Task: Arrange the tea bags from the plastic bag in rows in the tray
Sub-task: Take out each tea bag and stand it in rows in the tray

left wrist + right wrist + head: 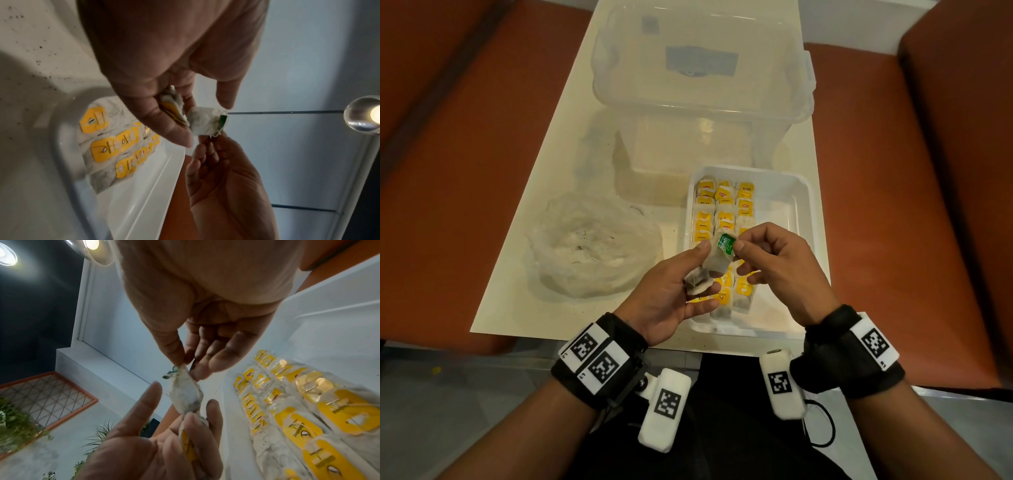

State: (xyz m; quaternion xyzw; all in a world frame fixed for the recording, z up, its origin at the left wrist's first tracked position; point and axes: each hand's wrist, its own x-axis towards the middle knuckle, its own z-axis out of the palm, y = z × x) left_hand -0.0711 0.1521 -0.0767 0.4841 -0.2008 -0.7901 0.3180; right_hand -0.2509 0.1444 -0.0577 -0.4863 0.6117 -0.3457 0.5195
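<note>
Both hands hover over the near left part of the white tray (pixel 803 205). My left hand (pixel 681 291) holds a small bunch of tea bags (pixel 698 284) against its fingers, one with a yellow tag (pixel 174 113). Its thumb touches a tea bag with a green tag (pixel 725 245). My right hand (pixel 774 260) pinches that green-tagged tea bag (pixel 185 394) at its top end between thumb and forefinger. Yellow-tagged tea bags (pixel 724 212) lie in three rows in the tray's left half. The crumpled plastic bag (pixel 592 246) sits left of the tray.
A large clear lidded storage box (pixel 698 68) stands at the back of the cream table (pixel 524 274), with a clear container (pixel 688 150) in front of it. Red-brown seating flanks the table on both sides. The tray's right half (pixel 777 219) holds no tea bags.
</note>
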